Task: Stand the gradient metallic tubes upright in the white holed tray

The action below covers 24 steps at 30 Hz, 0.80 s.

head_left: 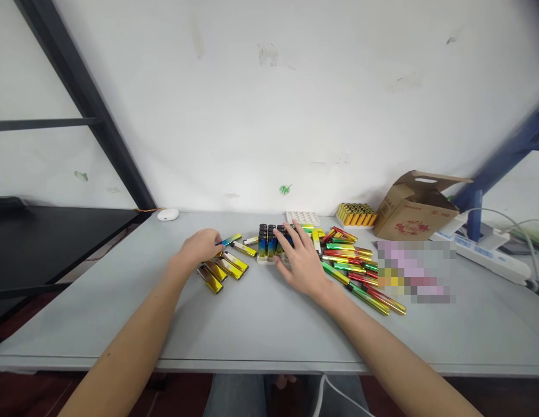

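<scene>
On the grey table, several shiny lighters stand upright in a white tray [266, 260], their blue-and-yellow bodies [262, 245] topped in black. My right hand [301, 258] rests over the tray's right part, fingers spread and empty as far as I see. To the left, my left hand [202, 245] is closed round the end of a blue-and-yellow lighter [231, 239]. Several gold-yellow lighters [217, 270] lie loose just below and right of that hand. Right of the tray lies a pile of red, green and gold lighters [349, 265].
Near the wall are a white empty tray [303, 218], a tray filled with yellow lighters [357, 215] and an open cardboard box [414, 214]. A power strip [490, 259] with cables lies at the right. A white case [168, 215] sits at the back left.
</scene>
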Motion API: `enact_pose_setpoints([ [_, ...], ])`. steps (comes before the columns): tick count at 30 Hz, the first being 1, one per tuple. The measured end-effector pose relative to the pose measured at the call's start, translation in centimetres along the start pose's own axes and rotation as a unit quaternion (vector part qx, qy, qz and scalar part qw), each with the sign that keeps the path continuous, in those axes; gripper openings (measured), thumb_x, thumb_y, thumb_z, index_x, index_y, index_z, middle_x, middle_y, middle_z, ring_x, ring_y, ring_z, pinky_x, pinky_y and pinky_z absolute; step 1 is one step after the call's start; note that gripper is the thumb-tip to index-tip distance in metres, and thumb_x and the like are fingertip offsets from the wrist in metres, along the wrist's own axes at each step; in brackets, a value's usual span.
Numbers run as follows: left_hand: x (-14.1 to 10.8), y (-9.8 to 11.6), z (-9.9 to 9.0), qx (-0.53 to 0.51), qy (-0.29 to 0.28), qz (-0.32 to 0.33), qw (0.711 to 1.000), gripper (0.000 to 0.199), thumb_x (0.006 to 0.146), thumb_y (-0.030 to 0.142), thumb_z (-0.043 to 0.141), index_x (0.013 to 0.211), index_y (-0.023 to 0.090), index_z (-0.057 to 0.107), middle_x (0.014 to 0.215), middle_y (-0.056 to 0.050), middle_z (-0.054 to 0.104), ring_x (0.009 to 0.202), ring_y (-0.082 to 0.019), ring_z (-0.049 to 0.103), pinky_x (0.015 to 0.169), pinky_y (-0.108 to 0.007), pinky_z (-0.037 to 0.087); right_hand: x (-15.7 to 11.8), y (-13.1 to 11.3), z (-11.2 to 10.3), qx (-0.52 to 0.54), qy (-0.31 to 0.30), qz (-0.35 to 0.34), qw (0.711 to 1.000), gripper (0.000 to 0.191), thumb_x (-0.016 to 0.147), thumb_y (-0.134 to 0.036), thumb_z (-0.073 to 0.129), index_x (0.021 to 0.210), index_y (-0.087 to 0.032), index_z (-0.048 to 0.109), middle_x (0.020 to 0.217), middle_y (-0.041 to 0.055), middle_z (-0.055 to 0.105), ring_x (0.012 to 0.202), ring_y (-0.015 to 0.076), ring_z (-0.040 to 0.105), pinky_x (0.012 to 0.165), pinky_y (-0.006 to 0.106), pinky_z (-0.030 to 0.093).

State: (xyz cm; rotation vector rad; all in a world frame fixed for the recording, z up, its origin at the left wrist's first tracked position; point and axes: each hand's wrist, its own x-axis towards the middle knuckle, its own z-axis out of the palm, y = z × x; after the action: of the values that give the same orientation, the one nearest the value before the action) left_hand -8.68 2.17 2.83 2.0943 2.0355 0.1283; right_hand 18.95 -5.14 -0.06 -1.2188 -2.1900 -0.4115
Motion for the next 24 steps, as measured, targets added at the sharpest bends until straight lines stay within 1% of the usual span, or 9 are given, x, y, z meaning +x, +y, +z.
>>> enact_pose_setpoints([
  [3,-0.1,0.2,-0.1,-0.002,0.028,-0.008,1.0,0.017,0.076,0.035,0.059,0.09,0.025,0.063,0.091,-0.004,0.072,0.063,-0.02,0.066,0.06,-0.029,0.044,0.0,0.2,-0.1,0.013,0.012,0.012,1.0,0.053,0.091,-0.029,0.046,0.142,-0.015,0.042,0.148,0.0158,0.039,0.144,0.0331,0.02,0.113,0.052,0.03],
  [6,-0.2,0.7,-0.2,-0.012,0.125,0.008,0.992,0.017,0.081,0.031,0.055,0.095,0.025,0.062,0.094,-0.005,0.071,0.078,-0.024,0.066,0.061,-0.03,0.044,0.0,0.4,-0.1,0.031,0.032,0.02,0.999,0.049,0.091,-0.028,0.046,0.138,-0.014,0.045,0.144,0.0159,0.042,0.143,0.0318,0.023,0.114,0.051,0.03],
  [8,-0.2,1.2,-0.2,-0.048,0.201,0.041,0.977,0.02,0.083,0.032,0.055,0.1,0.024,0.061,0.095,-0.006,0.071,0.084,-0.025,0.065,0.063,-0.031,0.045,0.0,0.5,0.0,0.048,0.049,0.022,0.997,0.048,0.09,-0.028,0.047,0.136,-0.015,0.046,0.142,0.0151,0.044,0.142,0.0313,0.026,0.113,0.051,0.032],
  [10,-0.4,1.8,-0.3,-0.103,0.273,0.101,0.951,0.023,0.085,0.035,0.056,0.104,0.023,0.061,0.093,-0.005,0.071,0.083,-0.023,0.064,0.068,-0.032,0.048,0.0,0.5,0.0,0.07,0.064,0.019,0.995,0.047,0.089,-0.027,0.047,0.135,-0.017,0.045,0.14,0.0144,0.047,0.14,0.0305,0.031,0.113,0.051,0.033],
  [14,-1.5,3.3,-0.4,-0.165,0.383,0.264,0.87,0.023,0.089,0.032,0.058,0.108,0.02,0.062,0.089,-0.003,0.068,0.08,-0.017,0.063,0.077,-0.031,0.05,0.2,0.4,-0.2,0.114,0.089,0.014,0.989,0.047,0.088,-0.026,0.049,0.134,-0.018,0.044,0.135,0.0136,0.051,0.134,0.029,0.039,0.111,0.05,0.036],
  [16,-2.2,4.1,-0.6,-0.165,0.405,0.336,0.834,0.02,0.089,0.027,0.059,0.108,0.02,0.062,0.089,-0.003,0.067,0.081,-0.017,0.062,0.077,-0.03,0.051,0.2,0.3,-0.4,0.132,0.104,0.013,0.986,0.048,0.088,-0.026,0.049,0.135,-0.019,0.043,0.133,0.0134,0.052,0.131,0.0287,0.042,0.11,0.05,0.038],
  [19,-3.4,5.3,-0.6,-0.181,0.413,0.423,0.786,0.024,0.089,0.018,0.058,0.113,0.021,0.06,0.098,-0.005,0.066,0.089,-0.017,0.062,0.081,-0.031,0.052,0.3,0.0,-0.7,0.146,0.122,0.004,0.982,0.052,0.088,-0.026,0.052,0.137,-0.019,0.04,0.133,0.0135,0.052,0.129,0.0281,0.045,0.109,0.049,0.039],
  [22,-4.2,6.6,0.1,-0.175,0.415,0.479,0.753,0.031,0.088,0.013,0.058,0.117,0.023,0.059,0.1,-0.006,0.065,0.09,-0.017,0.062,0.081,-0.032,0.053,0.2,-0.3,-0.9,0.15,0.132,-0.006,0.98,0.056,0.087,-0.028,0.055,0.139,-0.018,0.039,0.133,0.0142,0.053,0.129,0.0281,0.046,0.107,0.048,0.041],
  [24,-4.7,7.5,0.9,-0.159,0.428,0.499,0.736,0.033,0.088,0.013,0.058,0.119,0.023,0.058,0.098,-0.006,0.066,0.087,-0.017,0.062,0.078,-0.032,0.053,0.2,-0.6,-0.9,0.153,0.139,-0.013,0.978,0.052,0.087,-0.028,0.056,0.136,-0.018,0.043,0.129,0.0137,0.057,0.123,0.0273,0.051,0.103,0.046,0.045],
])
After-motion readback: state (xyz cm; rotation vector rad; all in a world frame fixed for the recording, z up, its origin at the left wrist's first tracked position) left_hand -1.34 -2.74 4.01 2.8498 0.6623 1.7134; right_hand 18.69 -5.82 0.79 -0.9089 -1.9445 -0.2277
